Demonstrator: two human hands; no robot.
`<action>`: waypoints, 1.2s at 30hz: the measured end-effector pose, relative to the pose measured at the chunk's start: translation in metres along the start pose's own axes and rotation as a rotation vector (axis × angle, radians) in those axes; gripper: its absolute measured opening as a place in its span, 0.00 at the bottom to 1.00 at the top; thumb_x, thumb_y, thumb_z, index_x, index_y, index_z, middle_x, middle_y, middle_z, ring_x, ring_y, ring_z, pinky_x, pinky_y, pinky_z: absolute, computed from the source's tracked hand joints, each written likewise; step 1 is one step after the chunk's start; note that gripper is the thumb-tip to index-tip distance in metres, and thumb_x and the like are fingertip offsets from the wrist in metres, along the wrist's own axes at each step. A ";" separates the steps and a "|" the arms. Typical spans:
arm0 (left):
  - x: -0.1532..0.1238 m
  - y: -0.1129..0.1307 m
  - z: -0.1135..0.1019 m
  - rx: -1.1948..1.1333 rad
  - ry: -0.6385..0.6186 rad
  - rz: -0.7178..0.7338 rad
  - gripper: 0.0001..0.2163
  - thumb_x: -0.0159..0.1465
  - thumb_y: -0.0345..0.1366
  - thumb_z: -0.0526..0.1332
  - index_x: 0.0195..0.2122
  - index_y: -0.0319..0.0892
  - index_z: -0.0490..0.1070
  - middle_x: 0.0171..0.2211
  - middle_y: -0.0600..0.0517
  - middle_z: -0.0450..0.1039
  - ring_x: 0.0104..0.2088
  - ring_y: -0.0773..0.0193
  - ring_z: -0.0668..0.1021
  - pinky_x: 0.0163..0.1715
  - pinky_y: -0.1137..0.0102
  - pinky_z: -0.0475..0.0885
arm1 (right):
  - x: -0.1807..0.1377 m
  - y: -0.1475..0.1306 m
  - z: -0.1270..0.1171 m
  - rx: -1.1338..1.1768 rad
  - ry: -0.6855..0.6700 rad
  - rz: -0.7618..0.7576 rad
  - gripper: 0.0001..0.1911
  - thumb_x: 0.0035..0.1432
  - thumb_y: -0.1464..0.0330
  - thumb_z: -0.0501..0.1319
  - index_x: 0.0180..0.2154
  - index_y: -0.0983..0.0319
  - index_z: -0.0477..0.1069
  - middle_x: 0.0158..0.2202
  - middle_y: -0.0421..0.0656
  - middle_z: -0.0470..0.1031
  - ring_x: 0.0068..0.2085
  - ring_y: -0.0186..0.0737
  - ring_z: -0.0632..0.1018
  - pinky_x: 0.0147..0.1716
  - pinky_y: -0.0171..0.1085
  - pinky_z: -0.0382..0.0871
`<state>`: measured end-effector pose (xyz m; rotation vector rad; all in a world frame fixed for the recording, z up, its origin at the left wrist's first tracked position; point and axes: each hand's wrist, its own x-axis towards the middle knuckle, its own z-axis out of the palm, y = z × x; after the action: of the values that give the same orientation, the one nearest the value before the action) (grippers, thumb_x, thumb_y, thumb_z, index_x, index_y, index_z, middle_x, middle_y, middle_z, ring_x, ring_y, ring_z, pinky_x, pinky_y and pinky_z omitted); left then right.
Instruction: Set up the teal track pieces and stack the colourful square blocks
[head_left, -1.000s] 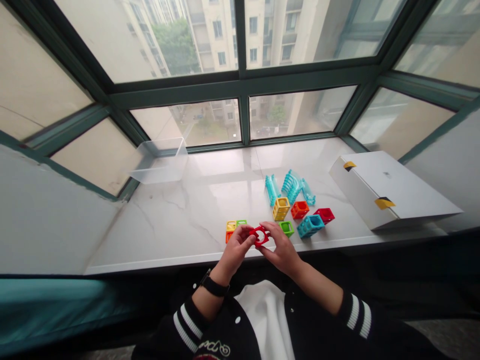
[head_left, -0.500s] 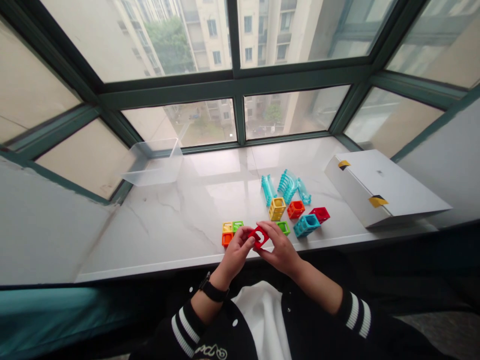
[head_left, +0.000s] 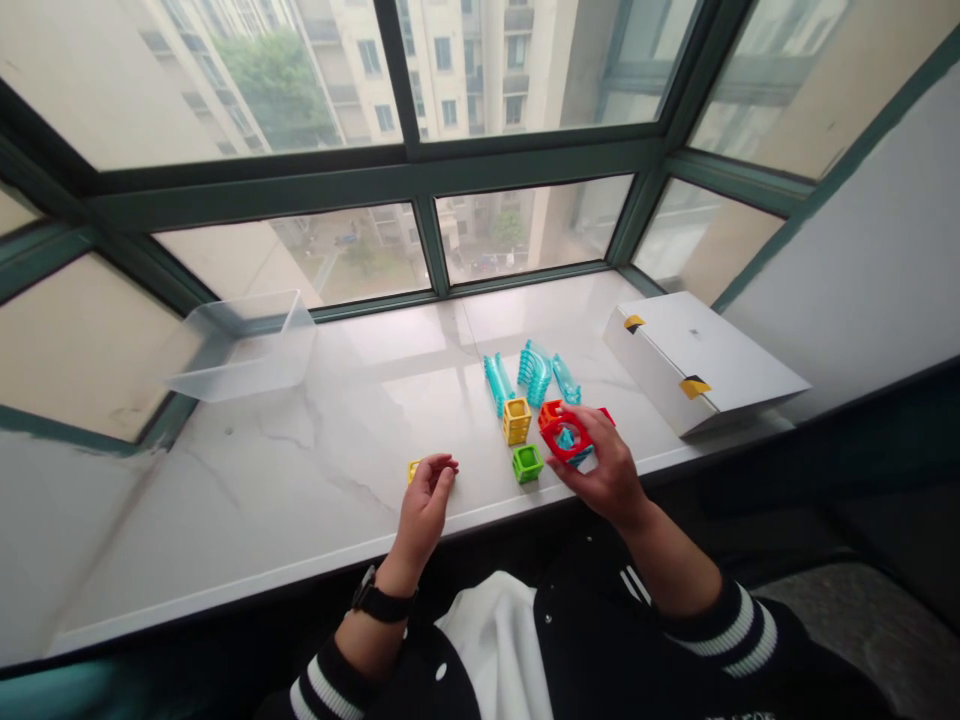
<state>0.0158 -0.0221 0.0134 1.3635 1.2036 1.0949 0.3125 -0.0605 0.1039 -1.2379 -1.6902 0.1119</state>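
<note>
My right hand [head_left: 604, 470] holds a red square frame piece [head_left: 561, 437] above the blocks on the marble sill [head_left: 330, 450]. Behind it lie a blue cube [head_left: 574, 440], mostly hidden, an orange cube [head_left: 548, 411] and a red cube [head_left: 606, 414]. A yellow cube [head_left: 517, 419] and a green cube [head_left: 528, 463] stand just left of that hand. My left hand [head_left: 424, 503] rests with curled fingers on a flat cluster of small tiles, of which only a yellow corner [head_left: 413, 470] shows. Turquoise curved track pieces [head_left: 531, 372] lie further back.
A clear plastic tub [head_left: 244, 345] stands at the back left by the window. A white cardboard box [head_left: 697, 360] with yellow tape lies at the right end of the sill. The window frame runs along the back.
My hands have parted: the right hand carried the red frame piece rightward over the blue cube, the left hand dropped onto the flat tiles. The view has swung left.
</note>
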 end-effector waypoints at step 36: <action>0.063 -0.038 -0.022 1.034 -0.094 0.249 0.17 0.74 0.44 0.50 0.44 0.45 0.78 0.44 0.46 0.80 0.45 0.51 0.79 0.50 0.58 0.71 | -0.045 0.155 -0.006 -0.112 0.052 0.519 0.39 0.60 0.45 0.67 0.63 0.62 0.70 0.60 0.55 0.77 0.60 0.57 0.78 0.61 0.57 0.72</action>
<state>-0.0042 0.0437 -0.0200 2.3539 1.6430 0.5178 0.4200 -0.0243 -0.0113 -1.7273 -1.3114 0.2974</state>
